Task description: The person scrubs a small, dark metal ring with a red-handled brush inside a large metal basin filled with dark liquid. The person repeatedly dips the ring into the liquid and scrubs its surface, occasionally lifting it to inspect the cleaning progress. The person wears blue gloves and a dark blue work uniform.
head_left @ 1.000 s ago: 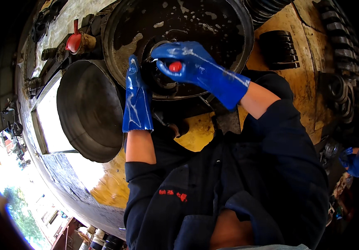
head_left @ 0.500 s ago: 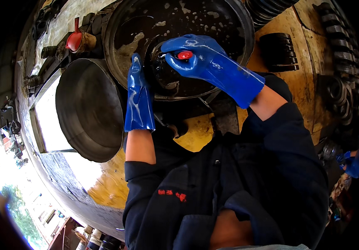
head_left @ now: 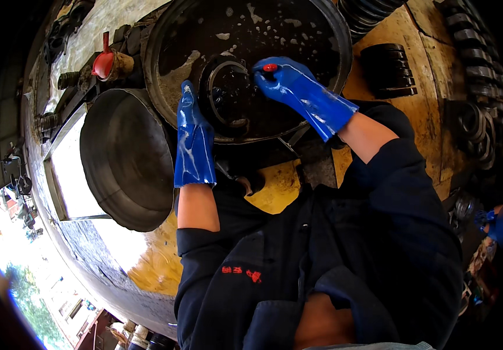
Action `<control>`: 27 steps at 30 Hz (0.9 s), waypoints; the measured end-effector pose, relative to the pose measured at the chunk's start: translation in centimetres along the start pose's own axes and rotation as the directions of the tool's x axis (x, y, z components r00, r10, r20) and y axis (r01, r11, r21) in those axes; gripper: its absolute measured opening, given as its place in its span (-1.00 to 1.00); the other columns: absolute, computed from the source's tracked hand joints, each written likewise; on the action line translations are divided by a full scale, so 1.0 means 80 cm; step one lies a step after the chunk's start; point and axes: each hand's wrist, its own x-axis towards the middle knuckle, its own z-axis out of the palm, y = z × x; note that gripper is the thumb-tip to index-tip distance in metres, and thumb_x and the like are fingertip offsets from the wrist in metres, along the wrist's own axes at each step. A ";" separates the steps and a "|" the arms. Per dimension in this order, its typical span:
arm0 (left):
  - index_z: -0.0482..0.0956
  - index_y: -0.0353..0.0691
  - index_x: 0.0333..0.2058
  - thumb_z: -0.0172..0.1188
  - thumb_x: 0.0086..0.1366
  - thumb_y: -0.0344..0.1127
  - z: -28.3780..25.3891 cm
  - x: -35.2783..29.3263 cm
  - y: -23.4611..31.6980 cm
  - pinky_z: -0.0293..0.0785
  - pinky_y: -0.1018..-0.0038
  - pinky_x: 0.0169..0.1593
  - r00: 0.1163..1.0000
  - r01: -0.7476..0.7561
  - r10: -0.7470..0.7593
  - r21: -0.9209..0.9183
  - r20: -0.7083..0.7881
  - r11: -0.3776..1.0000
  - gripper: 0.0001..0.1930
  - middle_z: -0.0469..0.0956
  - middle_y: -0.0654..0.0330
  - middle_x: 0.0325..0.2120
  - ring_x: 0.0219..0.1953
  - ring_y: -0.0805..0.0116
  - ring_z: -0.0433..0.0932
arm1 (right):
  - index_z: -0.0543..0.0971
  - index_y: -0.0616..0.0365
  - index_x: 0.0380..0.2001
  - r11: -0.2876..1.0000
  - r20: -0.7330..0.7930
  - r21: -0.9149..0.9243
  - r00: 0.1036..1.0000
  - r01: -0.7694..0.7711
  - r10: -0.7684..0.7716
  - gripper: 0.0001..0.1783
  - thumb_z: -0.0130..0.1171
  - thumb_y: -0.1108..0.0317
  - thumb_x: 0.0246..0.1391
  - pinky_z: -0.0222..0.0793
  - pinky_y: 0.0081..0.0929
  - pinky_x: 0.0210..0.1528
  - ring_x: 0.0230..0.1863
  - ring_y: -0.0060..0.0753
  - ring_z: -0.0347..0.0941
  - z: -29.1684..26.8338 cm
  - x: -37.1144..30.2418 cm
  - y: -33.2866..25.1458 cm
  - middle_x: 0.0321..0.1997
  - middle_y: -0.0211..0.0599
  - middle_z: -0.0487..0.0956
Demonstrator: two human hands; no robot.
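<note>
A wide round basin with dark liquid and patches of foam sits in front of me. At its near left side a dark, wet ring stands tilted in the liquid. My left hand, in a blue rubber glove, holds the ring by its left side; the thumb is hidden. My right hand, gloved alike, is closed around a red-handled tool just right of the ring. Only the end of the red handle shows, and the tool's working end cannot be made out.
Left of the basin is a second large round metal pan. A red ladle-like scoop rests on a small pot behind it. To the right are a stack of black rings and several ribbed metal parts on the yellowish worktop.
My right hand has moved right with the red-handled tool, off the ring, uncovering its upper part and opening. My left hand stays at the ring's left side.
</note>
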 end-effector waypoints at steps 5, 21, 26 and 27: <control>0.42 -0.27 0.34 0.00 0.51 0.28 -0.012 0.013 -0.010 0.61 0.01 0.18 0.994 -0.111 0.110 0.061 0.026 0.992 -0.26 0.56 -0.06 0.19 0.09 -0.01 0.62 | 0.72 -0.05 -0.01 0.935 0.333 0.124 0.901 -0.333 0.277 -0.68 0.21 0.08 0.30 0.59 -0.27 0.07 -0.10 -0.26 0.70 -0.016 0.006 0.023 -0.15 -0.28 0.76; 0.34 -0.34 0.39 -0.16 0.45 0.49 -0.044 0.044 -0.014 0.35 0.09 0.42 0.985 0.039 -0.018 -0.115 0.173 0.993 -0.04 0.43 -0.09 0.32 0.31 -0.01 0.44 | 0.73 0.02 -0.12 0.819 0.187 0.545 0.927 0.179 -0.326 -0.81 0.30 0.23 0.28 0.65 -0.46 -0.13 -0.24 -0.47 0.67 0.038 0.059 -0.038 -0.27 -0.30 0.74; 0.38 -0.30 0.37 -0.06 0.41 0.50 -0.007 0.004 -0.014 0.33 0.13 0.44 0.977 -0.204 0.193 0.125 0.091 0.971 -0.05 0.45 0.00 0.32 0.30 0.06 0.44 | 0.73 0.11 -0.31 0.770 0.097 0.601 0.976 -0.214 0.195 -0.65 0.27 0.03 0.27 0.52 -0.51 -0.32 -0.44 -0.57 0.58 0.026 0.098 0.000 -0.46 -0.40 0.68; 0.38 -0.29 0.37 -0.04 0.41 0.49 -0.001 0.005 -0.013 0.32 0.14 0.44 0.994 -0.105 0.106 0.081 -0.004 0.991 -0.06 0.46 0.02 0.32 0.30 0.08 0.45 | 0.72 0.11 -0.34 0.719 0.046 0.648 0.956 -0.250 0.291 -0.63 0.25 0.01 0.26 0.46 -0.50 -0.36 -0.47 -0.58 0.55 0.031 0.095 0.010 -0.49 -0.43 0.66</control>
